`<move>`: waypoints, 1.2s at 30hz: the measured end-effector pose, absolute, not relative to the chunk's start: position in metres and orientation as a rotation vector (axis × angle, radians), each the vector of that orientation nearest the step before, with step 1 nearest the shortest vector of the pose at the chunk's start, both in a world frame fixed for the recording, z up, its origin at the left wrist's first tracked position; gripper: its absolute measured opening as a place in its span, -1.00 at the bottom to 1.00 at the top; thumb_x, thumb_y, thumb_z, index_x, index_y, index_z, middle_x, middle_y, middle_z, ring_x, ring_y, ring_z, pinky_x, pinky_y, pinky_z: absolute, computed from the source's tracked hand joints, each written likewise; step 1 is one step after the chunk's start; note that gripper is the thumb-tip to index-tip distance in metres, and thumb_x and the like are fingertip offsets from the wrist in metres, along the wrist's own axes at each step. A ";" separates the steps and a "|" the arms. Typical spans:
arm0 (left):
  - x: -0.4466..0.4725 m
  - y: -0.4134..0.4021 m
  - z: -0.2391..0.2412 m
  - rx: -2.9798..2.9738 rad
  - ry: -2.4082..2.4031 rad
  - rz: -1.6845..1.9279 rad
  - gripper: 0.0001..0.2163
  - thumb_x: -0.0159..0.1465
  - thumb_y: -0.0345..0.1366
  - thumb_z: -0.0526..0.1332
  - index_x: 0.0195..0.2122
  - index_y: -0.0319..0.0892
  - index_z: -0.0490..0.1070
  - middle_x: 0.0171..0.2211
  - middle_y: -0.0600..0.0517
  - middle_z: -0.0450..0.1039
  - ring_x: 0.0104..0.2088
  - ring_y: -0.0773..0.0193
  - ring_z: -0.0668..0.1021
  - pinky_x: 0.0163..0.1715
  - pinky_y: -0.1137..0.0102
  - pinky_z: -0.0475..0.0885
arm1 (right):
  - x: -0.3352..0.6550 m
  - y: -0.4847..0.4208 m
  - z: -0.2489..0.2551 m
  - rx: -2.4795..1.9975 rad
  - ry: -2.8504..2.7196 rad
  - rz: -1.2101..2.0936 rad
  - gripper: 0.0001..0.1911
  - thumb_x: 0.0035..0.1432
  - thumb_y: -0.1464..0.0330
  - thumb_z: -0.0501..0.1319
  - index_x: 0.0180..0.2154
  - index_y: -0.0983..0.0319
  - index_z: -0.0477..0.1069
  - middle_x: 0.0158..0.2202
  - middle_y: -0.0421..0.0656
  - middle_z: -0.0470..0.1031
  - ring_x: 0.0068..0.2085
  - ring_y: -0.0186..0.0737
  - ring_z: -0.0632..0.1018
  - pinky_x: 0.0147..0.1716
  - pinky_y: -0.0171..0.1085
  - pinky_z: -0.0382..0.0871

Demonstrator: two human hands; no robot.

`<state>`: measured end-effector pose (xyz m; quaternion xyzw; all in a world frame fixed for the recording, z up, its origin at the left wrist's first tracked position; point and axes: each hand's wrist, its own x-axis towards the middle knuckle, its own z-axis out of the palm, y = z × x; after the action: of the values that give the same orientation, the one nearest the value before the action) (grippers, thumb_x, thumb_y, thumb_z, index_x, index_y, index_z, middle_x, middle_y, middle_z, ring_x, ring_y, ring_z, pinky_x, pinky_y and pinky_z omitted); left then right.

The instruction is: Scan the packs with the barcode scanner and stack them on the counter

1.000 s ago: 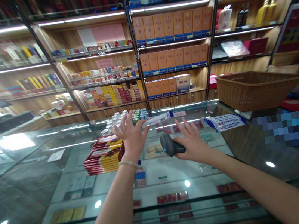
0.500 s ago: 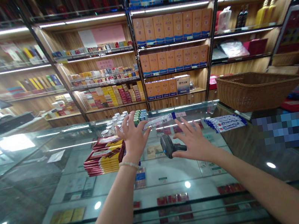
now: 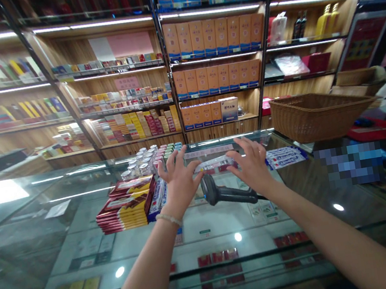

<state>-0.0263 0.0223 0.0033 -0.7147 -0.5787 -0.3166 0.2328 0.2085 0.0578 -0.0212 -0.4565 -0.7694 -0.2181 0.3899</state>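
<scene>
A slim white packet [image 3: 215, 163] with dark print is level above the glass counter, between my two hands. My left hand [image 3: 180, 180], with a pale bracelet at the wrist, pinches its left end with thumb and finger. My right hand [image 3: 254, 165] has thumb and fingers around its right end. Just below the packet a black barcode scanner [image 3: 228, 194] lies on the glass, its handle toward my right wrist. Left of my left hand are a stack of red and yellow chocolate-like packs [image 3: 127, 206] and a pile of blue and white packets [image 3: 157, 197], partly hidden by that hand.
Several blue and white packets [image 3: 285, 156] lie right of my right hand. A wicker basket [image 3: 320, 117] stands at the back right. Small clear-lidded jars [image 3: 144, 164] are grouped behind my left hand. Shelves with orange boxes [image 3: 210, 36] line the wall beyond the glass counter [image 3: 215, 238].
My right hand has left the scanner's handle and come to the packet's right end, and the scanner now rests on the glass. The packet sits slightly lower. The view has shifted a little.
</scene>
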 end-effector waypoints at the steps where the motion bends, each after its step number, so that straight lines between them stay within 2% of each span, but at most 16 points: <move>1: -0.025 0.022 0.002 -1.975 -1.575 -0.874 -0.80 0.27 -0.12 0.37 -0.09 0.11 0.62 0.44 -0.05 0.18 0.41 -0.21 0.18 0.34 -0.35 -0.15 | 0.209 0.058 -0.022 -1.155 -1.963 -0.557 -0.71 0.26 0.28 0.31 0.02 0.08 0.48 0.36 0.01 0.23 0.41 0.11 0.16 0.35 0.18 -0.07; 11: -0.017 0.019 0.003 -2.059 -1.523 -0.864 -0.82 0.31 -0.11 0.33 -0.09 0.11 0.63 0.42 -0.03 0.23 0.39 -0.17 0.21 0.36 -0.32 -0.13 | 0.210 0.062 -0.024 -1.110 -1.943 -0.573 -0.86 0.31 0.32 0.23 -0.12 0.06 0.54 0.30 -0.06 0.36 0.38 0.04 0.23 0.35 0.13 -0.09; 17: -0.015 0.019 0.002 -2.066 -1.527 -0.878 -0.82 0.38 -0.11 0.24 -0.12 0.12 0.64 0.39 -0.01 0.29 0.39 -0.12 0.23 0.37 -0.30 -0.15 | 0.210 0.061 -0.022 -1.094 -1.916 -0.521 -0.87 0.33 0.29 0.23 -0.21 0.06 0.57 0.26 -0.09 0.43 0.34 0.06 0.27 0.31 0.12 -0.05; 25: -0.018 0.020 0.003 -2.012 -1.493 -0.929 -0.83 0.35 -0.12 0.28 -0.08 0.09 0.60 0.39 -0.04 0.28 0.39 -0.13 0.23 0.37 -0.29 -0.13 | 0.208 0.061 -0.020 -1.148 -1.898 -0.331 -0.83 0.34 0.24 0.22 -0.21 0.08 0.59 0.31 -0.07 0.36 0.35 0.10 0.22 0.28 0.17 -0.01; 31: -0.017 0.020 0.004 -1.980 -1.566 -1.004 -0.87 0.37 -0.15 0.25 -0.19 0.01 0.59 0.38 -0.04 0.29 0.39 -0.13 0.23 0.38 -0.29 -0.12 | 0.208 0.066 -0.024 -1.201 -1.934 -0.311 -0.81 0.34 0.22 0.20 -0.18 0.09 0.57 0.33 -0.07 0.31 0.37 0.08 0.18 0.29 0.14 0.01; 36: -0.019 0.022 0.003 -2.018 -1.572 -1.050 -0.84 0.38 -0.15 0.23 -0.23 -0.02 0.60 0.38 -0.05 0.28 0.39 -0.12 0.21 0.40 -0.27 -0.13 | 0.207 0.063 -0.026 -1.174 -1.931 -0.402 -0.76 0.31 0.20 0.24 -0.02 0.08 0.52 0.33 -0.03 0.29 0.36 0.09 0.20 0.31 0.13 -0.02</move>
<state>-0.0193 0.0224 0.0031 -0.7168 -0.5585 -0.3731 0.1872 0.2072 0.0635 -0.0259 -0.4664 -0.7671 -0.1597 0.4105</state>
